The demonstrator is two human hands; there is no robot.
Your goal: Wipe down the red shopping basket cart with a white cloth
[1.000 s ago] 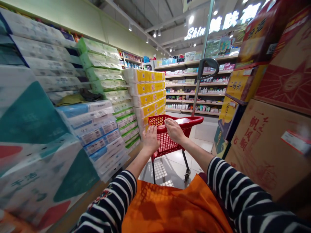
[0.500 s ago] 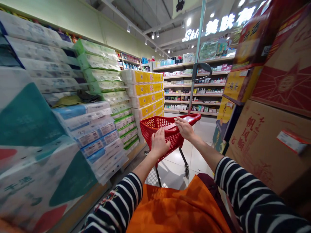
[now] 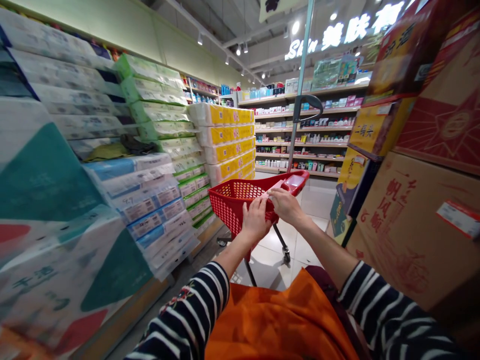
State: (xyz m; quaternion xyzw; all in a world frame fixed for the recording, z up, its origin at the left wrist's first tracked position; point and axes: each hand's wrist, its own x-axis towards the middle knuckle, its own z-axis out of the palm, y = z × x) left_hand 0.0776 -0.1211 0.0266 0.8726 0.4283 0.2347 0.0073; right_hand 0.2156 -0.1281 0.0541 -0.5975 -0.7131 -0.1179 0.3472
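A red plastic shopping cart (image 3: 234, 207) with a perforated basket stands in front of me. My left hand (image 3: 257, 220) is curled over its near edge, thumb to the right. Close beside it, nearly touching, my right hand (image 3: 287, 206) has its fingers bent over the handle. A flat pale pink strip (image 3: 276, 187) lies along the handle at my fingertips; whether it is loose or part of the cart I cannot tell. Right of the strip, the handle has a shiny red panel (image 3: 293, 181). A tall metal pole (image 3: 293, 142) with a dark loop rises behind the handle.
Stacked tissue packs (image 3: 148, 195) line the left side, with yellow-and-white packs (image 3: 228, 145) farther on. Large cartons (image 3: 397, 225) stand close on the right. Shelves (image 3: 307, 129) of small bottles and boxes cross the far end. White tiled floor (image 3: 268, 252) shows under the cart.
My right hand has slid left and down along the handle, nearer to my left hand. The left hand has shifted slightly right. The cart has turned a little in view.
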